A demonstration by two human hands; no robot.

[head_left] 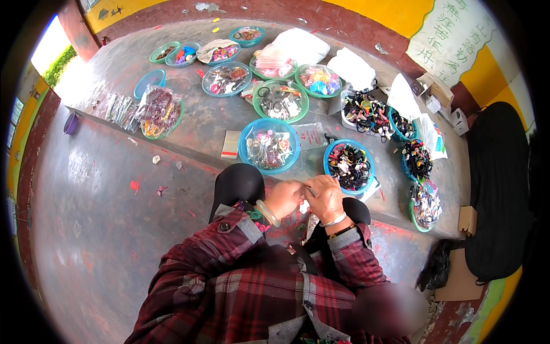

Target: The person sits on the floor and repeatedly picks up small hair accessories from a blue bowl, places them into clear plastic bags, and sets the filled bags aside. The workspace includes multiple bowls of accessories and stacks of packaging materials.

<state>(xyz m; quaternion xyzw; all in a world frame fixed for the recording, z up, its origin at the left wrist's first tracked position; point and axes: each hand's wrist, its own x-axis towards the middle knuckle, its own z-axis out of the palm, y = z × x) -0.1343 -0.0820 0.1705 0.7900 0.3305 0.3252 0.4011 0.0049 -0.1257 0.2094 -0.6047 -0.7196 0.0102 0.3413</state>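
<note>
Above my lap, my left hand (283,199) and my right hand (325,199) come together, fingers closed and touching. Whatever small thing they pinch is mostly hidden; a whitish bit (304,208) shows just below the fingers. A pale bangle (267,212) circles my left wrist, and a light band (333,220) my right one. Just beyond the hands sits a blue basin (243,150) with small bagged pieces in it. To its right, nearest my right hand, another blue basin (371,166) holds dark hair ties with coloured bits.
A raised concrete ledge carries many basins, including a green one (256,109) of dark and pale pieces. White sacks (303,45) lie at the back. Hair ties fill a white tub (366,114). A long black case (498,189) stands right; a purple bucket (71,124) sits far left.
</note>
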